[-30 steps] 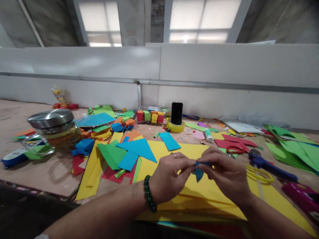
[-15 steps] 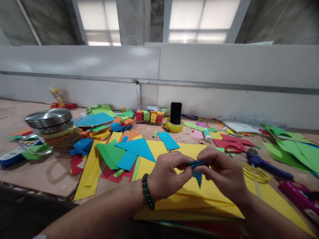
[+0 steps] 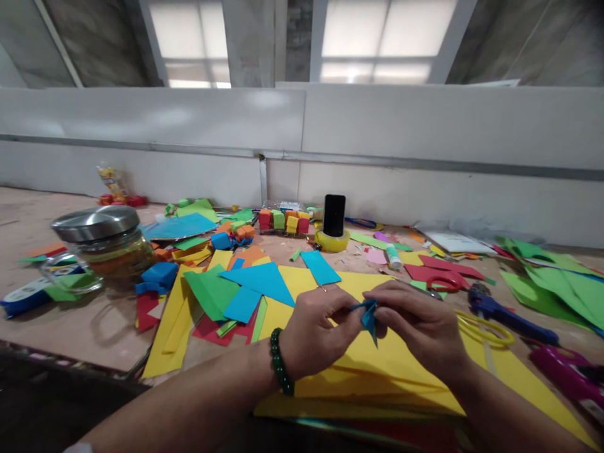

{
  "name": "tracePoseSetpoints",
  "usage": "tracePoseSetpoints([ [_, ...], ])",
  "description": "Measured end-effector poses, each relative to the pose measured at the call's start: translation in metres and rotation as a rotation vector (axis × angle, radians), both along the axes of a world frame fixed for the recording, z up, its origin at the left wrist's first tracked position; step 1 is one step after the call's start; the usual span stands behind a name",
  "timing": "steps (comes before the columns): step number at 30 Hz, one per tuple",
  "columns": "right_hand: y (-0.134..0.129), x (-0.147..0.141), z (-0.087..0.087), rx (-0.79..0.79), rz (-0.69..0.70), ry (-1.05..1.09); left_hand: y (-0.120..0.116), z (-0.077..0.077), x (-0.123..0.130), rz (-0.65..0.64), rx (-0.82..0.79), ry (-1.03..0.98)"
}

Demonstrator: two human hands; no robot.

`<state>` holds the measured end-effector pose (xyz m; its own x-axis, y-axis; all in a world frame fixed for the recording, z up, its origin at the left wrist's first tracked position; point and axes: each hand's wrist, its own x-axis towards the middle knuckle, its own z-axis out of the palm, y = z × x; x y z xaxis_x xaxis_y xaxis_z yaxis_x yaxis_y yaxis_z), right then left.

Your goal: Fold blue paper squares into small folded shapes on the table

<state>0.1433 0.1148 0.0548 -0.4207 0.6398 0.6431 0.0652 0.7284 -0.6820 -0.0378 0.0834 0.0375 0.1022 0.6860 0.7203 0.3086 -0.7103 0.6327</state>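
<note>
Between my two hands is a small folded piece of blue paper, its pointed end hanging down. My left hand, with a green bead bracelet at the wrist, pinches its left side between thumb and fingers. My right hand grips the right side, fingertips close to those of the left. Both hands are above large yellow sheets. Left of them lie a blue paper triangle and a green paper piece.
A lidded glass jar stands at left. Farther back are a phone on a yellow tape roll and several coloured paper cubes. At right lie red-handled scissors, a blue-handled tool and a magenta tool.
The blue paper has been turned and bent between my fingertips, so its fold looks different. My right fingers have shifted slightly left along it. My left hand has barely moved.
</note>
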Motion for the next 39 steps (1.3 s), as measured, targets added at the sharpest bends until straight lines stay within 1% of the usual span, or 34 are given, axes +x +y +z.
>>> tracePoseSetpoints([
  [3, 0.0012, -0.0003, 0.0, 0.011, -0.019, -0.004, -0.0004, -0.0008, 0.0006, 0.014, 0.004, 0.002],
  [9, 0.0021, -0.0007, -0.0006, -0.015, 0.003, 0.009, 0.001, -0.0041, 0.0017, 0.012, -0.015, -0.015],
  [12, 0.002, -0.0006, 0.0002, -0.03, -0.006, 0.018, 0.0007, -0.0036, 0.0017, 0.021, -0.014, 0.003],
  [15, 0.0015, -0.0014, 0.0021, -0.054, -0.006, 0.041, -0.0008, -0.0022, 0.0019, 0.03, 0.02, 0.019],
  [19, 0.0003, -0.0026, 0.0031, -0.068, 0.017, 0.044, -0.0022, -0.0007, 0.0021, 0.007, 0.026, 0.025],
  [24, -0.0015, -0.0027, 0.003, 0.013, -0.031, -0.012, -0.0021, -0.0008, 0.0021, 0.007, 0.019, 0.022],
  [28, -0.001, -0.0017, 0.0051, 0.087, -0.076, -0.005, -0.0029, 0.0001, 0.0037, -0.044, 0.014, -0.006],
  [31, 0.0003, -0.0008, 0.0057, 0.084, -0.095, -0.003, -0.0032, 0.0007, 0.0055, -0.076, -0.036, -0.066],
  [34, 0.0005, -0.0005, 0.0054, 0.074, -0.104, -0.004, -0.0024, -0.0002, 0.0068, -0.071, -0.098, -0.115],
  [39, -0.0016, -0.0009, 0.0048, 0.081, -0.119, -0.021, 0.0, -0.0019, 0.0061, -0.062, -0.103, -0.118],
])
